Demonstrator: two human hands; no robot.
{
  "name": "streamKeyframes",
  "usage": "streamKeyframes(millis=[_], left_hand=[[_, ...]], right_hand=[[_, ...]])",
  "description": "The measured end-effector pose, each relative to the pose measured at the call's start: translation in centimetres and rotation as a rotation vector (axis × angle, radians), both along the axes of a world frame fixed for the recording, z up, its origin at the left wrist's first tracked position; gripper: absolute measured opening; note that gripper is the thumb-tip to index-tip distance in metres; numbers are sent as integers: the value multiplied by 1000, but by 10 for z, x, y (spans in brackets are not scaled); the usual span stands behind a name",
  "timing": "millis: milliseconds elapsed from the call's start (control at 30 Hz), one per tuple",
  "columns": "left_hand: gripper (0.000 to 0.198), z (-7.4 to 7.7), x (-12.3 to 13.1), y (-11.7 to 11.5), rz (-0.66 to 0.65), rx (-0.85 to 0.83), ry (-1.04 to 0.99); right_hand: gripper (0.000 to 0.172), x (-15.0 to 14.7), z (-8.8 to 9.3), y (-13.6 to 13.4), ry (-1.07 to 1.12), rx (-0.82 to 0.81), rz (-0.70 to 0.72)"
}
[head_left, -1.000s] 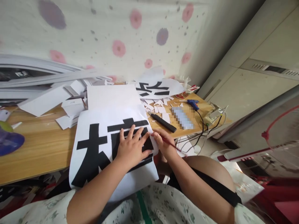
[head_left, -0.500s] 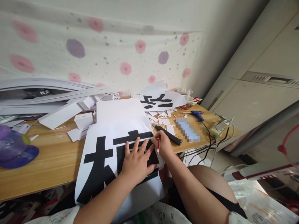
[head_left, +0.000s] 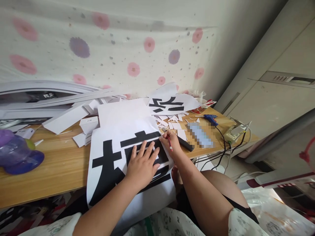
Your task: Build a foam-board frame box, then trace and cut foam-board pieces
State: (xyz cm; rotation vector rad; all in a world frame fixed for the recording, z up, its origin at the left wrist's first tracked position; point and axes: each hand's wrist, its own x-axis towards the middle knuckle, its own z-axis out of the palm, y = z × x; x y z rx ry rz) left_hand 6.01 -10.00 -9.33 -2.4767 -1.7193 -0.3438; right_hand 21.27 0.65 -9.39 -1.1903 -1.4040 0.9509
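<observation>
A white sheet (head_left: 115, 144) printed with a large black character lies over the front edge of the wooden table (head_left: 49, 167). My left hand (head_left: 142, 165) rests flat on the black print, fingers spread. My right hand (head_left: 171, 142) is closed on a thin red pen-like tool (head_left: 169, 143) at the sheet's right edge, its tip pointing down toward the paper. A black bar-shaped tool (head_left: 180, 140) lies just right of that hand.
Stacked white boards (head_left: 49, 98) and cut paper pieces (head_left: 83, 126) fill the back left. Another printed sheet (head_left: 169, 103), paper scraps, a blue glue gun (head_left: 209, 118) with black cable and a power strip (head_left: 235, 132) sit at the right. A purple object (head_left: 17, 157) stands at far left.
My right hand moved up along the sheet's right edge and the red tool now points downward. The view shifted slightly; my left hand stays pressed on the sheet.
</observation>
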Motion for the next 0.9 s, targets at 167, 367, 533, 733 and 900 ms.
streamKeyframes(millis=[167,367,533,733,900], left_hand=[[50,-5,-57,-34,40,12,105],[54,-2,-87,-55,142,0,161],[61,-1,-84,-54,146,-57,121],[73,-2,-85,-54,149,-80,86],[72,-2,-84,-54,155,-68,58]], right_hand=[[24,1,-8,4,-48,52,-10],[19,0,-2,-2,-111,146,-137],[25,-13,11,-64,-76,375,-114],[16,-50,0,-146,-188,335,243],[13,-59,-21,-147,-304,431,254]])
